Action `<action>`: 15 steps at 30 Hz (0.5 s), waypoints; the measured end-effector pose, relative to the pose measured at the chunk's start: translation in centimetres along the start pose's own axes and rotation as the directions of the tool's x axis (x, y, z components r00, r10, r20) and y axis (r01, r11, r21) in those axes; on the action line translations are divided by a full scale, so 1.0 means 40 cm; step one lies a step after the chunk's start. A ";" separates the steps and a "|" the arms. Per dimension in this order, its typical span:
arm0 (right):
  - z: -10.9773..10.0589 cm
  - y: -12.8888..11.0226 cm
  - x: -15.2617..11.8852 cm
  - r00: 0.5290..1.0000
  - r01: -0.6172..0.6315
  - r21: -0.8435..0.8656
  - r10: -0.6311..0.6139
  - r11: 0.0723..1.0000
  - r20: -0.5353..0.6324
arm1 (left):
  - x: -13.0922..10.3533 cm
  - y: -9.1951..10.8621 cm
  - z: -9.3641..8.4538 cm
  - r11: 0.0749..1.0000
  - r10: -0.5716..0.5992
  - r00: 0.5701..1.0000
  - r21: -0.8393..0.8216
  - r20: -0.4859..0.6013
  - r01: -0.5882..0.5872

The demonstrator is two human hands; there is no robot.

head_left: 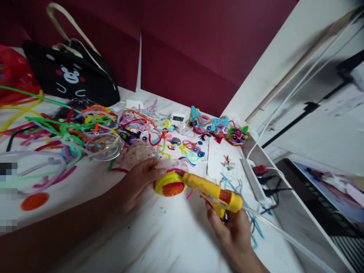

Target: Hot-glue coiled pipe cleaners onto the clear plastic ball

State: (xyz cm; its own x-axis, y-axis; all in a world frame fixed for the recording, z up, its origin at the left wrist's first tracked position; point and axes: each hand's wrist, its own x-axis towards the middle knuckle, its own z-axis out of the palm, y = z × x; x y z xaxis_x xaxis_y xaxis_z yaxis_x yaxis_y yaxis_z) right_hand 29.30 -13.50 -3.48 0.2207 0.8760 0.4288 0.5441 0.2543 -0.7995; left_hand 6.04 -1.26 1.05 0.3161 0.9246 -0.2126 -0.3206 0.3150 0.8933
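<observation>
My left hand (139, 182) has its fingers closed on the rim of a clear plastic piece, whose near side carries a yellow ring around a red and orange coil (173, 189). In my right hand (231, 227) is a yellow glue gun (212, 191), with a clear glue stick (273, 225) running out of its back end. The gun's dark nozzle (179, 173) points left and meets or nearly meets the top edge of the yellow ring; I cannot tell whether they touch.
Tangled coloured pipe cleaners (71, 132) cover the left side. Behind are a black bag (71, 76), a small digital display (178, 118) and decorated faces (201, 124). A white power strip (254, 182) with cables lies at the right edge. An orange disc (35, 201) lies at the left.
</observation>
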 end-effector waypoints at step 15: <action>-0.013 0.005 0.004 0.967 0.229 -0.134 -0.210 0.964 0.141 | 0.003 -0.022 -0.016 0.997 -0.037 0.999 0.067 -0.013 0.038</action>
State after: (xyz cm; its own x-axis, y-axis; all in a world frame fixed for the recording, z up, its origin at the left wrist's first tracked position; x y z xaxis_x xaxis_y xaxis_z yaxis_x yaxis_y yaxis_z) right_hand 29.87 -13.53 -3.34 -0.0153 0.8519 0.5235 0.6835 0.3910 -0.6163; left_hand 5.79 -1.28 -0.02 0.3165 0.9148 -0.2510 -0.2473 0.3350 0.9092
